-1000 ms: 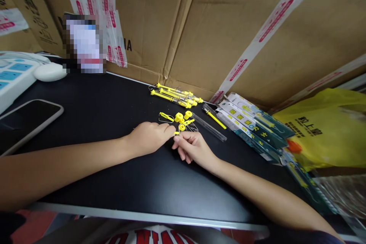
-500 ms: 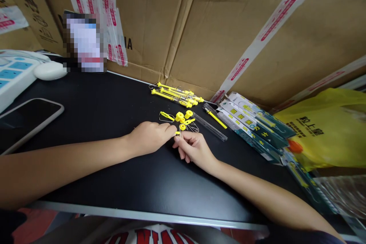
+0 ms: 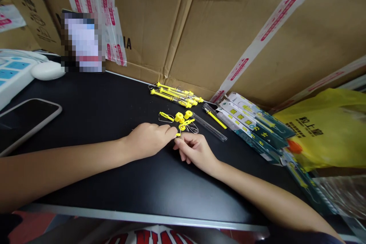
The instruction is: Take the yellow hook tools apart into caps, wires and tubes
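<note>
My left hand (image 3: 154, 137) is closed on a small yellow plastic piece (image 3: 178, 135), whose end shows at the fingertips. My right hand (image 3: 196, 150) pinches a thin metal hook (image 3: 180, 131) that meets the yellow piece; the fingers partly hide the joint. Just beyond lie yellow caps (image 3: 179, 117), a yellow clip with a wire loop (image 3: 166, 116), and another yellow piece beside coiled springs (image 3: 193, 127). A clear plastic tube (image 3: 210, 126) and a yellow rod (image 3: 216, 118) lie to the right of these parts.
Several assembled spring scales (image 3: 177, 95) lie against the cardboard box (image 3: 148, 19). Printed cartons (image 3: 254, 126) and a yellow bag (image 3: 331, 122) take up the right side. At left are a phone (image 3: 28, 122), a power strip (image 3: 14, 72) and a white oval object (image 3: 48, 71).
Both hands stay together with the yellow piece and the hook between them. The hook's curved top shows more clearly now. The view has shifted very slightly.
</note>
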The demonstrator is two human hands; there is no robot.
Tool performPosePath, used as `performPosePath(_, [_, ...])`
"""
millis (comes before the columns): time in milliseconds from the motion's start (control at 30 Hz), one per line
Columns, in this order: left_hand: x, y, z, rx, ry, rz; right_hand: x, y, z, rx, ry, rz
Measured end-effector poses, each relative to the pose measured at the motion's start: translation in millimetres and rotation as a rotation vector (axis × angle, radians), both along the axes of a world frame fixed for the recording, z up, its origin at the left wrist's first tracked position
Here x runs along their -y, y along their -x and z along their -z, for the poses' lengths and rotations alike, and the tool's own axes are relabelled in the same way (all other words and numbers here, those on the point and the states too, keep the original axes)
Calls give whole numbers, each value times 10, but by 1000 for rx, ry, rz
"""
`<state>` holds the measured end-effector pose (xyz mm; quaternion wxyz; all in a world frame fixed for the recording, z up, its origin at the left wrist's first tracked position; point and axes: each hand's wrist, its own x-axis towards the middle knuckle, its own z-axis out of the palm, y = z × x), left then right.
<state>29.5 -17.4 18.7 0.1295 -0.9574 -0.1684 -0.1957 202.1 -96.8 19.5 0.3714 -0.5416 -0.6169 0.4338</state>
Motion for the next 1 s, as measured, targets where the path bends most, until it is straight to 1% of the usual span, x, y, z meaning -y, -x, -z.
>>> performPosePath(233, [8,-9,-51,-5,96,-15,-22,-20,-71,40,-14,-17])
performPosePath(333, [4,-3,-84,-6,91,-16,-27,-26,-96,29,6,-21])
performPosePath(500, [12,10,-140,-36,56,-36,-37,-35,-101,-79,93,-53])
performPosePath(567, [17,8,-147,-43,76,-42,-36,-34,-109,-57,69,-46])
performPosePath(700, [19,-1,-139,-42,144,-50,-34,-28,-142,76,-24,1])
performPosePath(767, [19,-4,-142,-37,156,-58,-44,-28,-151,58,9,-12])
performPosePath(867, [25,-7,-163,-47,163,-81,-62,-29,-156,-37,94,-41])
performPosePath(933, [32,-9,-179,-61,166,-93,-64,-26,-166,-43,99,-34])
performPosePath(1000, [36,-10,-190,-67,167,-94,-56,-23,-187,8,67,-13])
